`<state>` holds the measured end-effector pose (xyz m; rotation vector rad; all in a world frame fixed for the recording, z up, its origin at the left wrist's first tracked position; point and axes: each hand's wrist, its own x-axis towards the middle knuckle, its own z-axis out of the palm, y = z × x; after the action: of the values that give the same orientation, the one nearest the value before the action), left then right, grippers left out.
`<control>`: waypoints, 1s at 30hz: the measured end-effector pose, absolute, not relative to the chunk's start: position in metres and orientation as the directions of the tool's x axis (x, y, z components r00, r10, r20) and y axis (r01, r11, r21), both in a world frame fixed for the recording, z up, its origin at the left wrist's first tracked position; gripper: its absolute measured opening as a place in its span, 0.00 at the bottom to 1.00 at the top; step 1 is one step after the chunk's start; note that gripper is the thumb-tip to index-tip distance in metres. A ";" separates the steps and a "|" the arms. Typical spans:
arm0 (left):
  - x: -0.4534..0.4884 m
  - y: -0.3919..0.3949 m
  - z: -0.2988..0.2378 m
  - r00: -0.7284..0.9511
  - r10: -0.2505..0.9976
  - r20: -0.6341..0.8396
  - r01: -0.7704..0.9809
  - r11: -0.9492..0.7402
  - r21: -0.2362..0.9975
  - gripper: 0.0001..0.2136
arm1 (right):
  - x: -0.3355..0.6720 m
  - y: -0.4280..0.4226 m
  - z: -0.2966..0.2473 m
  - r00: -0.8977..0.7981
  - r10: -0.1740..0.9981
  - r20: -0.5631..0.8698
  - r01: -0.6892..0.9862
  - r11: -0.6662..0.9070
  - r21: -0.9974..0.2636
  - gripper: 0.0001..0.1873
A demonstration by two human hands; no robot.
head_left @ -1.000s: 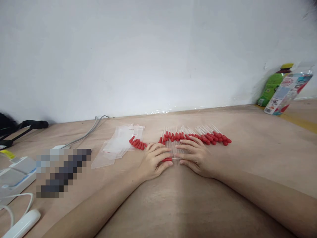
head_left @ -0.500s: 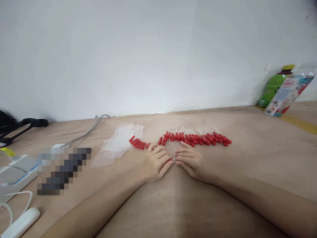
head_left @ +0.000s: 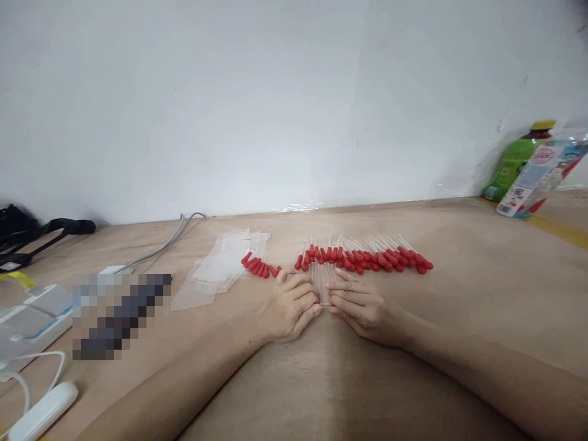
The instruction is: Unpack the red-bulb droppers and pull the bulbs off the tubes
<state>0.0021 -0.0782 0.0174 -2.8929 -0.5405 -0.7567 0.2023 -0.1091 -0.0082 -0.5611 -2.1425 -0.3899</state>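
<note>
My left hand [head_left: 294, 303] and my right hand [head_left: 361, 303] rest on the brown tabletop, fingertips facing each other. Between them lies a small clear plastic bag [head_left: 324, 285] with glass droppers inside, and both hands' curled fingers press on its sides. Just behind the hands runs a long row of glass droppers with red rubber bulbs [head_left: 367, 257]. A smaller bunch of red-bulbed droppers [head_left: 260, 267] lies left of my left hand, partly on a pile of empty clear bags [head_left: 220, 269].
At the left are a grey cable [head_left: 160, 245], white devices [head_left: 34, 309], a white oblong object [head_left: 41, 413] and black straps [head_left: 41, 236]. A green bottle [head_left: 517, 159] and a clear printed bottle [head_left: 537, 177] lean against the white wall at the far right.
Both hands have drawn closer together and their fingers have curled from flat to bent around the small bag. The red bulb under my left fingers is hidden now.
</note>
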 end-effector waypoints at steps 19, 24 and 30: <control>-0.024 -0.073 0.021 0.734 0.429 0.526 0.448 -0.889 0.099 0.09 | 0.236 -0.108 -0.008 -0.451 0.255 0.855 0.582 0.810 0.065 0.11; -0.054 -0.034 0.043 0.348 0.675 0.650 0.701 -0.648 0.297 0.11 | 0.241 -0.101 -0.008 -0.279 0.464 0.840 0.790 0.609 -0.074 0.05; -0.086 0.005 0.040 0.167 0.864 0.474 0.856 -0.366 0.365 0.12 | 0.224 -0.101 -0.011 -0.241 0.532 0.812 0.819 0.561 -0.124 0.10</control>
<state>-0.0865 0.0051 0.0403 -2.4100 -1.7764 -0.9948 0.2238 -0.1006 -0.0107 -1.0923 -1.9194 -0.4130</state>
